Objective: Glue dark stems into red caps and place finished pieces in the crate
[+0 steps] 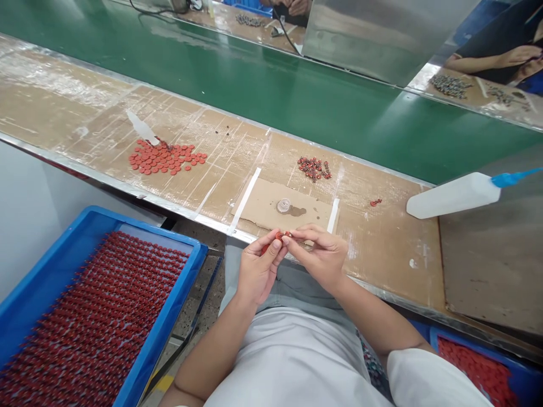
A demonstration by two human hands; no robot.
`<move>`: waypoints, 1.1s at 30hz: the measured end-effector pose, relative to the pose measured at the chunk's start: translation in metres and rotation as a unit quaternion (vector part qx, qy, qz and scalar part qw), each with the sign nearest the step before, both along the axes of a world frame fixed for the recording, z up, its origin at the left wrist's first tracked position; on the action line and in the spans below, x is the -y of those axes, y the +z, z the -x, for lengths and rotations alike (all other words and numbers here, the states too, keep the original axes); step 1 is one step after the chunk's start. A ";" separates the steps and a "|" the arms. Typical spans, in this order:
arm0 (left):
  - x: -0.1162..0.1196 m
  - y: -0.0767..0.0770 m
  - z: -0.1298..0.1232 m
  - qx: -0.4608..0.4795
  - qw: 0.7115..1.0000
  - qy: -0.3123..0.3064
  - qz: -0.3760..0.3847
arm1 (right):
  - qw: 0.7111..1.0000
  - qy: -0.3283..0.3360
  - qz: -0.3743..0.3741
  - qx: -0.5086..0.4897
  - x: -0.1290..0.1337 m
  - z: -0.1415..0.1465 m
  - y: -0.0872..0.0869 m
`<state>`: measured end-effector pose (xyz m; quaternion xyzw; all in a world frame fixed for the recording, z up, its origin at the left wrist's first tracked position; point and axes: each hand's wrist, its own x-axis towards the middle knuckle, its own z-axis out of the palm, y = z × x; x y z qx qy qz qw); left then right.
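My left hand [263, 265] pinches a small red disc [278, 236] at the table's front edge. Close beside it, my right hand [320, 254] has its fingertips closed on a small dark-and-red piece [288, 234], which meets or nearly meets the disc. Just beyond the hands, a small clear cup [284, 205] stands on a cardboard sheet [267, 198] with a wet stain. Behind the sheet lies a pile of small red-and-dark pieces [314, 168]. Many red discs [163, 158] are spread out further left.
A white bottle with a blue nozzle [456, 195] leans at the right. One loose piece [375, 202] lies near it. A blue tray [91, 212] holds rows of red parts at lower left. Behind runs a green belt [237, 85]; other people's hands [520, 59] show beyond.
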<state>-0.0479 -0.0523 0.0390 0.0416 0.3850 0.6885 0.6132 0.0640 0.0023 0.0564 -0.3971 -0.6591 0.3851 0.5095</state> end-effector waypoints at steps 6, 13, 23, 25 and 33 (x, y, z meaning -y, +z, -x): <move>-0.002 -0.001 -0.003 0.008 1.000 0.008 -0.006 | 1.000 0.001 0.002 0.017 -0.003 -0.001 -0.001; -0.003 -0.001 -0.005 0.022 0.999 0.023 0.017 | 1.000 0.003 0.016 -0.027 -0.004 -0.001 -0.013; -0.002 -0.001 -0.013 0.008 1.000 0.012 0.010 | 0.995 -0.007 0.042 -0.092 -0.002 -0.006 -0.027; -0.001 0.000 -0.014 0.000 1.000 0.013 0.014 | 0.994 -0.012 0.053 -0.099 0.000 -0.007 -0.028; -0.001 0.001 -0.023 -0.014 1.000 0.009 0.006 | 0.986 -0.062 0.089 -0.125 0.011 -0.013 -0.034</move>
